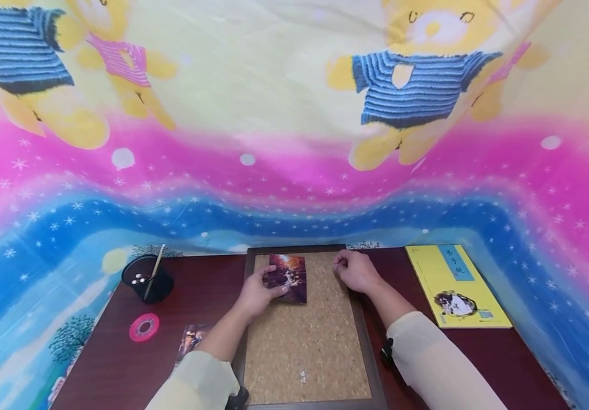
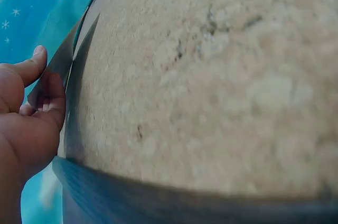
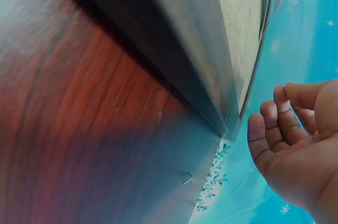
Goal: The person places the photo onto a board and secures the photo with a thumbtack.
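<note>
My left hand point(image 1: 257, 294) grips a printed picture point(image 1: 294, 279) by its left edge, thumb in front, over the upper part of a framed cork board point(image 1: 305, 336). In the left wrist view, the picture's plain back point(image 2: 64, 57) shows tilted, one edge close along the board. My right hand point(image 1: 357, 271) is at the board's upper right corner, right of the picture and apart from it. In the right wrist view, the thumb and index fingertips point(image 3: 281, 93) meet while the other fingers curl. I cannot tell whether something small sits between them.
Small whitish pieces point(image 1: 302, 376) lie low on the board. To the left are a black mesh pen cup point(image 1: 153, 287), a pink ring-shaped case point(image 1: 144, 327) and another picture point(image 1: 192, 337), partly behind my left forearm. A yellow book point(image 1: 448, 273) lies right. Printed cloth hangs behind the table.
</note>
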`<state>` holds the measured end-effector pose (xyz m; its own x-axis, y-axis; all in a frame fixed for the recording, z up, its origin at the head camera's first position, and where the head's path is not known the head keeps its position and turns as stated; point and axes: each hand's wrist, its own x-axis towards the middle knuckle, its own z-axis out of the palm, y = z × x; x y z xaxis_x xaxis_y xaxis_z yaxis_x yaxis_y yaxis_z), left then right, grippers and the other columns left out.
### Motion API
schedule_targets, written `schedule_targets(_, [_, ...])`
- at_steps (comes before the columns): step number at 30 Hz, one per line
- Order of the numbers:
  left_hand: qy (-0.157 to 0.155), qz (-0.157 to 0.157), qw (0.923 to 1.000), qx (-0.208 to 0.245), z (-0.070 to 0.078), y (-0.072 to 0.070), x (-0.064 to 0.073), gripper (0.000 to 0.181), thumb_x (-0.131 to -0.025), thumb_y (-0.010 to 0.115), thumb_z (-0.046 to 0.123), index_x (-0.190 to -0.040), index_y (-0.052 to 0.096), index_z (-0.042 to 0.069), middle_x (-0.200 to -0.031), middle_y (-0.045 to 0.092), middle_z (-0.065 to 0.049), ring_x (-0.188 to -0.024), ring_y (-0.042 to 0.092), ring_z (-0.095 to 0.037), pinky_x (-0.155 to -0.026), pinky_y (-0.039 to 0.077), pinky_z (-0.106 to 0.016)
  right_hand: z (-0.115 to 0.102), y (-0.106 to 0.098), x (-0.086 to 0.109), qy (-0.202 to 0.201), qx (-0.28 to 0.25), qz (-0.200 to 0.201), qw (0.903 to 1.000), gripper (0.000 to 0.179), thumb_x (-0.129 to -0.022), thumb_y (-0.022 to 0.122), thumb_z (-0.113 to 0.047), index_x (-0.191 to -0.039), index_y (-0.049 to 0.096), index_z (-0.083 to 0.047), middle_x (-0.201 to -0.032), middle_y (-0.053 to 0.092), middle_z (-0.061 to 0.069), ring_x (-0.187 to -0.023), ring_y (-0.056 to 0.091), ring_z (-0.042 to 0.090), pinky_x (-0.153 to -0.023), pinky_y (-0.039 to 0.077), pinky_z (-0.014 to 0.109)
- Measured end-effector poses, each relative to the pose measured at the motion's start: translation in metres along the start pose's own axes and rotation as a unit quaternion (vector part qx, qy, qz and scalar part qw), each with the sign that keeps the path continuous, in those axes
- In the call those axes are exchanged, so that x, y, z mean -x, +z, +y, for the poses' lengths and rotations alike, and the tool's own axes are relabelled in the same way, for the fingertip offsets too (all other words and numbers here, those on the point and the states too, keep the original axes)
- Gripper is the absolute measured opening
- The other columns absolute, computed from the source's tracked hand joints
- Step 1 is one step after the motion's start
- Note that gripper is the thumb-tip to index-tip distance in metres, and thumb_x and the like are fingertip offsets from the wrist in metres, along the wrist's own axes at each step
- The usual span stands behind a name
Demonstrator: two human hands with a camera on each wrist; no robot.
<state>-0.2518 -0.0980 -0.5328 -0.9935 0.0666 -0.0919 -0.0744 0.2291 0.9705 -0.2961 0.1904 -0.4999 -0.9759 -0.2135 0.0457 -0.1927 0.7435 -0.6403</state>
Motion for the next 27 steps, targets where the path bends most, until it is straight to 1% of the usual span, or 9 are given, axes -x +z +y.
schedule_targets(3, [0.007, 0.002, 0.9999, -0.014, 0.0, 0.004, -0.003, 0.071, -0.085, 0.086, 0.007, -0.146, 0.051, -0.001, -0.129, 0.062, -0.021, -0.113, 0.066, -0.031, -0.086, 0.057, -0.035, -0.003, 0.002, -0.003, 0.0, -0.002, 0.001, 1.0, 0.01, -0.098, 0.062, -0.011, -0.1, 0.071, -0.012, -0.086, 0.065, 0.001, -0.07, 0.055, 0.017, -0.065, 0.046, 0.034])
schedule_targets(8, [0.026, 0.008, 0.9973, -0.068, -0.001, 0.01, -0.007, 0.072, -0.083, 0.088, 0.012, -0.144, 0.053, -0.003, -0.127, 0.065, -0.022, -0.114, 0.065, -0.033, -0.095, 0.054, -0.045, -0.005, 0.008, -0.007, -0.001, 0.0, 0.0, 1.0, 0.01, -0.098, 0.062, -0.011, -0.101, 0.072, -0.012, -0.089, 0.066, 0.001, -0.072, 0.056, 0.017, -0.068, 0.047, 0.035])
schedule_targets(12, [0.034, 0.012, 0.9926, -0.116, 0.0, 0.014, -0.009, 0.073, -0.081, 0.091, 0.018, -0.142, 0.056, -0.002, -0.132, 0.063, -0.023, -0.123, 0.061, -0.036, -0.106, 0.047, -0.05, -0.007, 0.011, -0.01, -0.004, 0.005, 0.002, 1.0, 0.011, -0.097, 0.062, -0.011, -0.101, 0.073, -0.011, -0.09, 0.067, 0.0, -0.075, 0.057, 0.017, -0.071, 0.049, 0.036])
schedule_targets(16, [0.045, 0.012, 0.9859, -0.161, 0.002, 0.016, -0.01, 0.073, -0.08, 0.092, 0.024, -0.14, 0.059, -0.001, -0.138, 0.061, -0.024, -0.13, 0.056, -0.039, -0.11, 0.043, -0.052, -0.01, 0.012, -0.012, -0.008, 0.007, 0.002, 0.9999, 0.012, -0.096, 0.063, -0.011, -0.102, 0.073, -0.011, -0.089, 0.067, 0.0, -0.075, 0.058, 0.017, -0.074, 0.05, 0.037])
schedule_targets(19, [0.054, 0.008, 0.9779, -0.202, 0.004, 0.018, -0.01, 0.074, -0.079, 0.092, 0.028, -0.139, 0.059, -0.001, -0.137, 0.061, -0.024, -0.129, 0.056, -0.04, -0.109, 0.044, -0.053, -0.011, 0.014, -0.014, -0.015, 0.009, 0.002, 0.9998, 0.011, -0.096, 0.063, -0.01, -0.101, 0.074, -0.01, -0.087, 0.067, -0.001, -0.073, 0.056, 0.016, -0.073, 0.049, 0.036])
schedule_targets(21, [0.063, 0.003, 0.969, -0.239, 0.005, 0.019, -0.01, 0.074, -0.078, 0.092, 0.031, -0.137, 0.06, -0.001, -0.136, 0.062, -0.023, -0.128, 0.057, -0.04, -0.107, 0.045, -0.053, -0.011, 0.015, -0.016, -0.019, 0.008, 0.0, 0.9998, 0.01, -0.096, 0.063, -0.01, -0.1, 0.073, -0.01, -0.086, 0.067, -0.001, -0.071, 0.056, 0.016, -0.071, 0.049, 0.035])
schedule_targets(23, [0.074, -0.001, 0.9586, -0.275, 0.006, 0.02, -0.011, 0.076, -0.077, 0.092, 0.034, -0.136, 0.06, -0.002, -0.133, 0.063, -0.023, -0.126, 0.058, -0.041, -0.106, 0.045, -0.053, -0.012, 0.016, -0.017, -0.02, 0.008, -0.002, 0.9998, 0.009, -0.097, 0.063, -0.01, -0.098, 0.072, -0.011, -0.085, 0.066, -0.001, -0.071, 0.056, 0.015, -0.07, 0.048, 0.035])
schedule_targets(26, [0.084, -0.007, 0.9453, -0.315, 0.007, 0.021, -0.012, 0.077, -0.076, 0.093, 0.037, -0.134, 0.061, -0.002, -0.13, 0.065, -0.023, -0.124, 0.059, -0.04, -0.105, 0.046, -0.053, -0.013, 0.018, -0.02, -0.016, 0.008, -0.007, 0.9998, 0.01, -0.097, 0.063, -0.01, -0.099, 0.072, -0.01, -0.085, 0.066, -0.001, -0.071, 0.056, 0.015, -0.071, 0.049, 0.035])
schedule_targets(27, [0.085, -0.008, 0.9425, -0.323, 0.008, 0.022, -0.012, 0.077, -0.076, 0.093, 0.037, -0.134, 0.061, -0.002, -0.13, 0.065, -0.023, -0.123, 0.059, -0.04, -0.105, 0.046, -0.052, -0.014, 0.018, -0.02, -0.013, 0.009, -0.009, 0.9998, 0.011, -0.097, 0.062, -0.01, -0.1, 0.072, -0.01, -0.085, 0.066, -0.001, -0.071, 0.056, 0.016, -0.071, 0.049, 0.035])
